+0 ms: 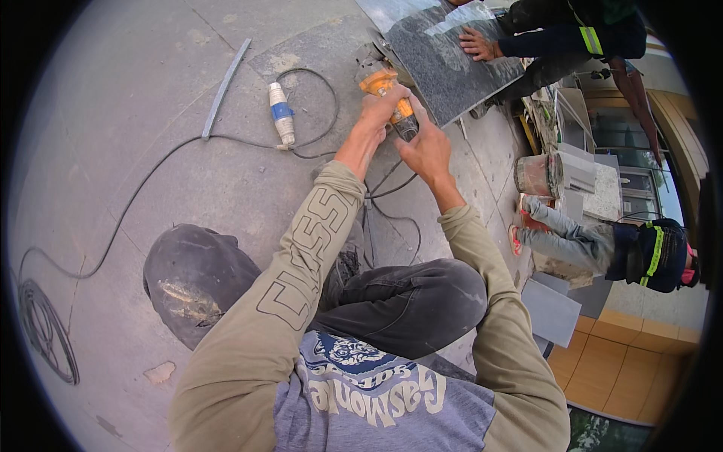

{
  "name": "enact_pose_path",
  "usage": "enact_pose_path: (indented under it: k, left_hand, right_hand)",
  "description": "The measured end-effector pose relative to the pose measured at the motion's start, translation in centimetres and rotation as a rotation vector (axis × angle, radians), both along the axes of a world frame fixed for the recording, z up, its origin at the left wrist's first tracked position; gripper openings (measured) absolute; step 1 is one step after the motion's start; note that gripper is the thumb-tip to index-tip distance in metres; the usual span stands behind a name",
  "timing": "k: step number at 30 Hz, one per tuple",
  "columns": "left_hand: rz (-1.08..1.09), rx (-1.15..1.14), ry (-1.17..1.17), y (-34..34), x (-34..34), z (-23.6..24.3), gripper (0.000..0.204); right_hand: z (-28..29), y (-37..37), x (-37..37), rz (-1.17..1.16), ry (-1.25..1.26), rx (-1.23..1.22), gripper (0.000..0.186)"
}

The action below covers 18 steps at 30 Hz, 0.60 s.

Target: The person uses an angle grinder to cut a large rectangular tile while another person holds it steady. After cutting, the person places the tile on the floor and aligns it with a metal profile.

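Both of my hands grip an orange and black angle grinder [378, 81] at the near edge of a dark grey speckled stone slab [440, 79], top centre. My left hand [376, 113] is closed round its orange body, and my right hand [422, 143] is wrapped round the black rear part. The grinder's head is against or very close to the slab's edge; exact contact cannot be told. A co-worker's hand [474, 43] lies spread on the slab. A white and blue cable connector [281, 113] lies on the floor left of my hands, with dark cable looped around it.
A metal strip [226, 89] and a cable coil [47, 331] lie on the concrete floor [128, 113]. At right are a dirty bucket [536, 175], grey tiles [548, 309] and another worker [648, 252] in reflective stripes. My bent legs fill the lower middle.
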<state>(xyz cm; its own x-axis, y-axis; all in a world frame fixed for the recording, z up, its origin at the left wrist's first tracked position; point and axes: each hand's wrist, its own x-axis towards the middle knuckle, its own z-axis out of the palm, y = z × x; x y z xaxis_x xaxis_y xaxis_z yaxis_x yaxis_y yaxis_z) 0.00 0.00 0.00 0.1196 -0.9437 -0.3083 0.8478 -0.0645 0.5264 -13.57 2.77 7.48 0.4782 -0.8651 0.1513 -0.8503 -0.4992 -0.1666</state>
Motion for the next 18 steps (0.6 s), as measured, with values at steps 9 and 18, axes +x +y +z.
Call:
enact_pose_path:
  k: [9,18]
  left_hand:
    - [-0.014,0.048,0.057,0.3,0.1,0.1,0.035]
    - [0.026,0.027,0.088,0.5,-1.4,0.6,0.03]
  right_hand:
    - [-0.7,0.0,0.0,-0.037,0.004,0.038,0.097]
    - [0.6,0.0,-0.7,-0.066,0.031,0.082,0.103]
